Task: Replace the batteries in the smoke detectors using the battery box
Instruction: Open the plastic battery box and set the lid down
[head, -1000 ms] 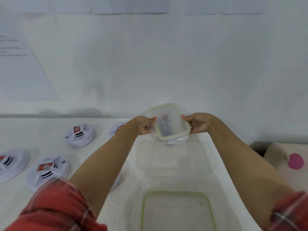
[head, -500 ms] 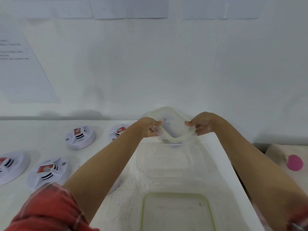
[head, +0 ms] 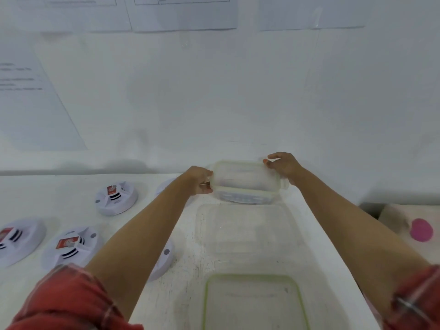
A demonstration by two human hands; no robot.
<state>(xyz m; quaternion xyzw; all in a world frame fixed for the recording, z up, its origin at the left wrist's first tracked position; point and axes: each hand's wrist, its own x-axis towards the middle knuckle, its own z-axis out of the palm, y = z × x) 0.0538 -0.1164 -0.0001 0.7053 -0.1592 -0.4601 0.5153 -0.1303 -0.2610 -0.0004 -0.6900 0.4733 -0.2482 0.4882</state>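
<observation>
Grip: your left hand (head: 198, 181) and right hand (head: 283, 166) clasp the battery box (head: 245, 184) by its ends.
Left: smoke detectors (head: 116, 197), one partly under your forearm.
Front: clear tub (head: 245, 229), green-rimmed container (head: 252, 303).

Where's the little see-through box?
In the head view, the small clear box sits slightly right of centre at the far edge of the table by the wall, held between the left hand and right hand, just behind a bigger clear tub.

It looked like a plain workroom or test lab, perhaps: a white-topped table (head: 59, 191) stood against a plain white wall (head: 214, 103) hung with printed paper sheets (head: 181, 13), and round white plastic smoke detectors (head: 116, 197) lay spread across it.
</observation>
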